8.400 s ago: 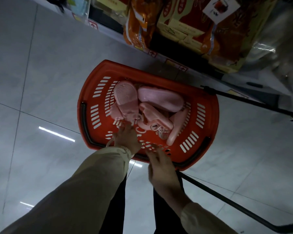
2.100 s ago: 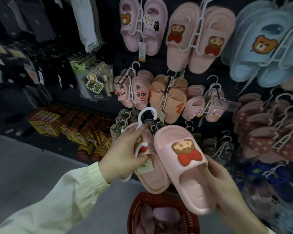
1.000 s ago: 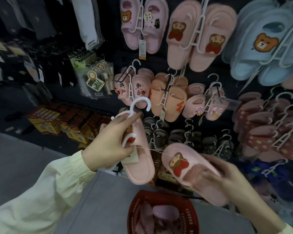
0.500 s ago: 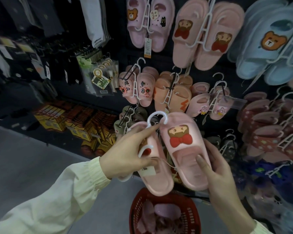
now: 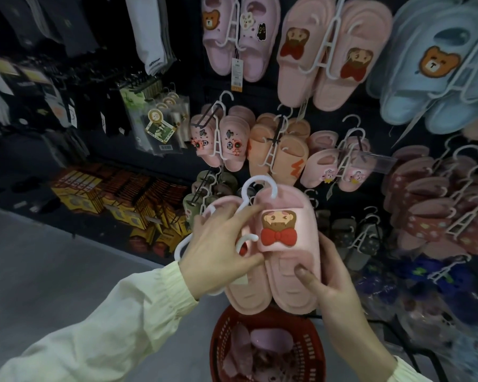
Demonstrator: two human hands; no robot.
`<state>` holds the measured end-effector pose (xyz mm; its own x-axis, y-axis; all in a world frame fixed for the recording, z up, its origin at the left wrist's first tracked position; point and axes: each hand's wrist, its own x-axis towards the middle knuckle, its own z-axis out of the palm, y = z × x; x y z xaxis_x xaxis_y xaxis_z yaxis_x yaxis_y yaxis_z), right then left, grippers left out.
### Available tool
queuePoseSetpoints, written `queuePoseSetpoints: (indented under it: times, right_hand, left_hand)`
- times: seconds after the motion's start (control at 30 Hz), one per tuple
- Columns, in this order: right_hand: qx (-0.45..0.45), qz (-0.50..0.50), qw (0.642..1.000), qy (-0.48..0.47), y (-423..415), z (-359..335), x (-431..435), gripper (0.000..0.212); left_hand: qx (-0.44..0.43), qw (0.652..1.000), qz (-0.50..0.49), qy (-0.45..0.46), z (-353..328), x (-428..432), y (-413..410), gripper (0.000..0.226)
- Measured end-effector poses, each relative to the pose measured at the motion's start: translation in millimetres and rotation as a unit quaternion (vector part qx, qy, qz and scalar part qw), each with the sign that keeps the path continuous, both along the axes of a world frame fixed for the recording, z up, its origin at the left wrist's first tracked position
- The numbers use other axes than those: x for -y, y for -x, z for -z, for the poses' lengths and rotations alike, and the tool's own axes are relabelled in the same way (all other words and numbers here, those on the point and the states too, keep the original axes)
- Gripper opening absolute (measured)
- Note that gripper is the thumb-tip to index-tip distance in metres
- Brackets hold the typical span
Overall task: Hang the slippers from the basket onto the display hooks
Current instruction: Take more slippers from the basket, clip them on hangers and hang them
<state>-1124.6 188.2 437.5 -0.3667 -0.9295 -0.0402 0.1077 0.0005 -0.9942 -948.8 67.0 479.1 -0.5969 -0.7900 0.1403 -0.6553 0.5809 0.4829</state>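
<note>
I hold a pair of pink slippers in front of the display wall. My right hand (image 5: 333,277) grips the right slipper (image 5: 287,244), which has a doll face and red bow, thumb on its insole. My left hand (image 5: 221,249) holds the left slipper (image 5: 246,293) and the white plastic hanger (image 5: 255,186), fingers over the hanger's stem. The hanger's hook points up, free of any display hook. Below, the red basket (image 5: 312,351) on the floor holds more pink slippers (image 5: 271,340).
The dark wall carries several hung slipper pairs: pink bear ones (image 5: 331,51) top centre, blue ones (image 5: 436,70) top right, small pink and orange pairs (image 5: 276,150) mid-row, dark red ones (image 5: 436,205) right. Socks and packets (image 5: 160,125) hang left; grey floor lies lower left.
Over the last second my right hand brought the bow slipper up and left, against the other slipper and the hanger. The pair now sits side by side.
</note>
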Motion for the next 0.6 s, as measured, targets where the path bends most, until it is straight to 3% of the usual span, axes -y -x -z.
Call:
queuePoseSetpoints:
  times: [0.13,0.3,0.43,0.6]
  right_hand:
    - [-0.045,-0.04,0.998,-0.025,2.8,-0.6,-0.9,0.075]
    - [-0.188,0.024,0.982,0.023,-5.8,-25.5,3.6,0.074]
    - [-0.325,0.087,0.939,0.067,-13.8,-53.7,13.6,0.047]
    - [-0.476,0.174,0.862,0.006,-19.5,-65.1,36.6,0.044]
  left_hand:
    - [0.035,0.999,0.007,0.034,5.0,0.4,-0.5,0.075]
    - [0.035,0.998,0.01,0.045,5.0,-1.0,-0.4,0.069]
    - [0.052,0.996,0.018,0.067,3.0,-0.2,3.0,0.071]
    - [0.046,0.995,0.027,0.09,-0.4,-5.7,10.3,0.072]
